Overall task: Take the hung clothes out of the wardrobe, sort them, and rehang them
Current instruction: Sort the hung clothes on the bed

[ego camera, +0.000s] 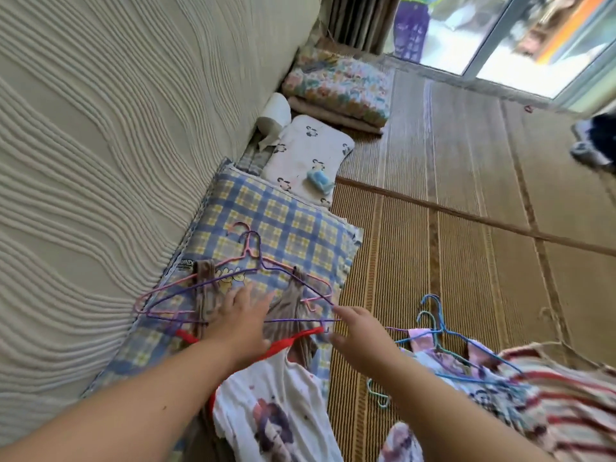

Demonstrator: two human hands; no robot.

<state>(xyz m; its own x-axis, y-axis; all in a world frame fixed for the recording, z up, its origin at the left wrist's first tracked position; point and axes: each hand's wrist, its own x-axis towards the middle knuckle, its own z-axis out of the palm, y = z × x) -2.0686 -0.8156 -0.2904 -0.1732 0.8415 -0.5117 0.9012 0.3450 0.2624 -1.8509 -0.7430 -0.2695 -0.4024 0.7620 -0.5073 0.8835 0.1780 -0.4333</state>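
One wide-angle view from the person's head looks forward and steeply down at the blanket (283, 221), close above the left hand (245, 323) and right hand (358, 335) at its near end. The frame is tilted; the door (493, 35), far beyond the blanket, sits top right.

Blanket (283, 228): blue and yellow plaid. Pink hanger (160, 290), purple hanger (300, 281). Brown garment (205, 295), plain. Shirt (283, 395): white, red neckline, dark printed figure. Blue hangers (443, 328). Striped top (573, 395): red on cream. Floor mat (466, 261): tan, brown bands. Pillow (310, 151): white, small dark animal print.
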